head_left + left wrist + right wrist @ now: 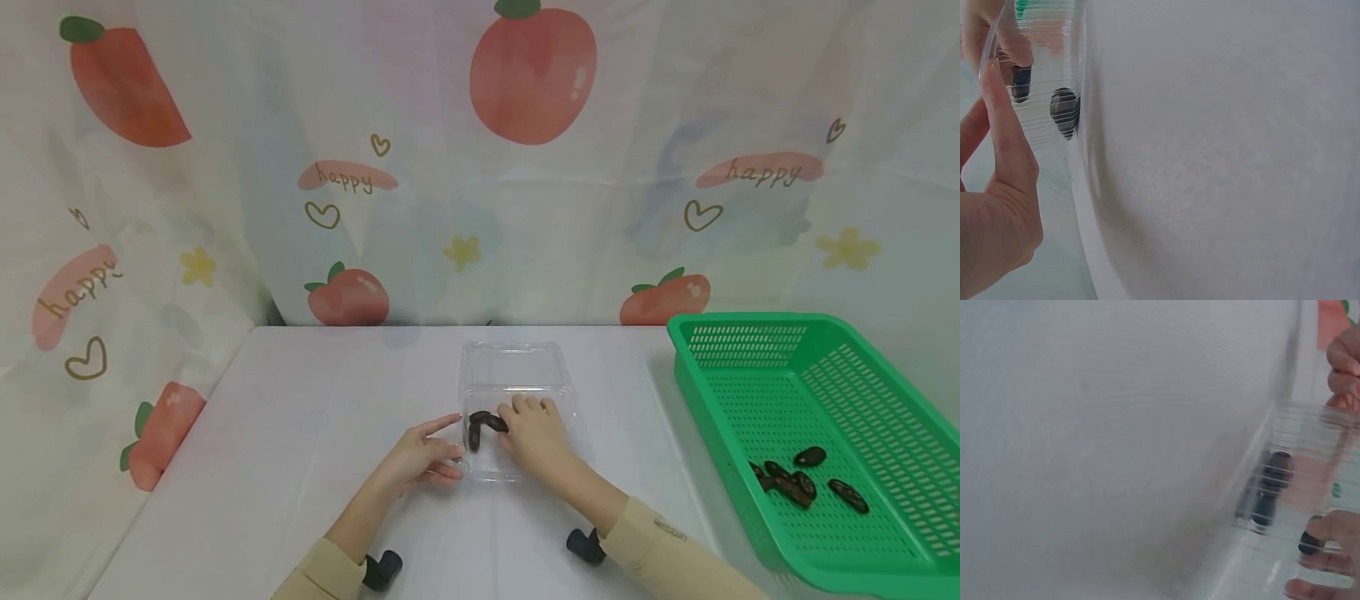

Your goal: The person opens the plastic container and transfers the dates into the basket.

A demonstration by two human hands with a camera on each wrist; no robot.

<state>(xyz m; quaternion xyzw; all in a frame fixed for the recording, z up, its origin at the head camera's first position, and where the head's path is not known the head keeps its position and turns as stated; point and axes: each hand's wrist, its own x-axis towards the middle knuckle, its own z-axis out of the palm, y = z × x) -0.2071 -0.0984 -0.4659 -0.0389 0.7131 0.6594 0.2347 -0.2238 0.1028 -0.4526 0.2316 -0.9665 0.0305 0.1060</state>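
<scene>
A clear plastic clamshell box (517, 468) stands with its lid (513, 364) raised at the back. Two dark brown dates (474, 437) lie along its left inner side. My right hand (536, 433) reaches inside and pinches another date (1312, 542) between thumb and fingers, just above the box floor. That held date (1021, 83) shows through the ribbed wall in the left wrist view. At the box's left side is my left hand (423, 454), its fingers fairly straight and touching the rim (988, 47). The right palm is hidden from the head view.
On the right stands a green perforated basket (720, 425) with several loose dates (795, 487) near its left side. A white cloth (360, 400) covers the table, and a printed curtain (480, 200) hangs behind it. A dark wrist mount shows by each sleeve.
</scene>
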